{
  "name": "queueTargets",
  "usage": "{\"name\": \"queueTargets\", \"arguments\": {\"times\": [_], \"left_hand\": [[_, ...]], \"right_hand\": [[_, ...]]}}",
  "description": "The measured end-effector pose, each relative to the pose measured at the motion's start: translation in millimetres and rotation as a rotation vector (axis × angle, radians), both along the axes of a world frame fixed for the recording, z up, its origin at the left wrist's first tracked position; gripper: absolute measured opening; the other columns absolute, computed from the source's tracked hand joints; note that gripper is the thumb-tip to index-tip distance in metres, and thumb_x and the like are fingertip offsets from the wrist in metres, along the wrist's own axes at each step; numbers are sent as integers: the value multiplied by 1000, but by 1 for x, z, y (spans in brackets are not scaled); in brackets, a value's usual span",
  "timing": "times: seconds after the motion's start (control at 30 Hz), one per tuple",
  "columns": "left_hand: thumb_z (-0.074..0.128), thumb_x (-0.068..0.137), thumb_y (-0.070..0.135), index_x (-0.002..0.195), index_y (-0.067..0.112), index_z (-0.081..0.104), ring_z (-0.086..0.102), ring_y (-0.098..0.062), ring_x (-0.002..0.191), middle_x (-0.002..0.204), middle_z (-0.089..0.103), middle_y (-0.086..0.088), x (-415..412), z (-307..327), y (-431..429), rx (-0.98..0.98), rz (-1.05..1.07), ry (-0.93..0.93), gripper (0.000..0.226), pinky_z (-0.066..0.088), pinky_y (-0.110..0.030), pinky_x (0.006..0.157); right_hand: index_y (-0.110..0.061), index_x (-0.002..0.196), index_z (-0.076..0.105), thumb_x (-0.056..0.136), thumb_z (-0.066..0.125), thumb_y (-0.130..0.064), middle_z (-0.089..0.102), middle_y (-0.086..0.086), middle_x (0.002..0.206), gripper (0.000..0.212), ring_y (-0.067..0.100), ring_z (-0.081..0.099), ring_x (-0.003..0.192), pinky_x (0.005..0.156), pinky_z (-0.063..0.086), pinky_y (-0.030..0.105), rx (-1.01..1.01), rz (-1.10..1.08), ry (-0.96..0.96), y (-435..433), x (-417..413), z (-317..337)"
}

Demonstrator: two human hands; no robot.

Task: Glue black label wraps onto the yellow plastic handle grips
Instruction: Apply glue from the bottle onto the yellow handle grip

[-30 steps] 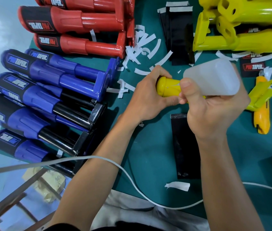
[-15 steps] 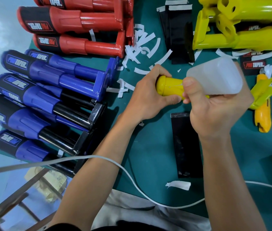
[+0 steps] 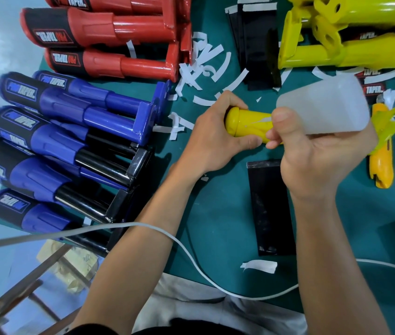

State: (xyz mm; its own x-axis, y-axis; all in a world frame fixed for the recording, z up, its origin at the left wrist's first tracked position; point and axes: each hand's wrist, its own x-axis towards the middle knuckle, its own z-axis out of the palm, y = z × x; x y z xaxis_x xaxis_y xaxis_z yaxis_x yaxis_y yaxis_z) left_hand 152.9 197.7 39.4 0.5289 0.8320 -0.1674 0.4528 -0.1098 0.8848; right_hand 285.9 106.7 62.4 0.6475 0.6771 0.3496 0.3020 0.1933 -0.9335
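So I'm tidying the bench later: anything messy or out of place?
Yes: curled white paper strips lie scattered over the green mat between the red handles and the yellow handles, plus one stray scrap near the front edge.

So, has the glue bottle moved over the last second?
Yes, slightly. The glue bottle in the right hand has shifted right along the yellow grip, toward the utility knife, judged against the black label wrap.

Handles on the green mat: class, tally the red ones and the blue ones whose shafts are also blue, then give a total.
Red plastic handles with black label wraps: 3
Blue plastic handles with blue shafts: 2
Total: 5
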Motion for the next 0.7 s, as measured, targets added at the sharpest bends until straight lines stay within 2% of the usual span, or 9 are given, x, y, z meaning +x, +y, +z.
{"name": "queueTargets", "arguments": {"times": [0.2,0.27,0.4,0.57,0.7], "left_hand": [[95,70,38,105,32,53,59,-17,86,96,64,3,0,0,1,-5,-2,10,56,52,-35,73],[95,70,36,105,32,53,59,-18,86,96,64,3,0,0,0,-13,-4,7,55,53,-37,73],[94,71,37,108,24,56,59,-18,85,95,64,2,1,1,0,-12,2,-1,55,53,-38,74],[94,70,35,108,22,56,58,-17,84,95,65,2,1,1,0,-12,5,-2,55,53,-40,76],[95,71,34,107,28,54,58,-15,85,96,62,8,1,1,0,-13,1,-2,55,53,-39,75]], "right_hand": [[-9,89,67,95,77,-15,72,-3,77,13,25,71,57,53,56,43,85,57,25,3,-1,7],[-6,86,67,95,78,-16,71,-1,75,17,26,70,58,54,56,44,63,67,27,4,-1,5],[12,90,66,93,81,-27,71,16,78,42,37,70,65,58,56,50,3,52,18,5,-2,-4],[9,90,67,91,83,-36,68,19,79,47,47,65,67,56,53,54,-61,23,-11,4,2,-12],[8,90,67,92,82,-34,70,14,77,44,38,70,65,54,55,51,-24,5,-41,4,4,-8]]}}
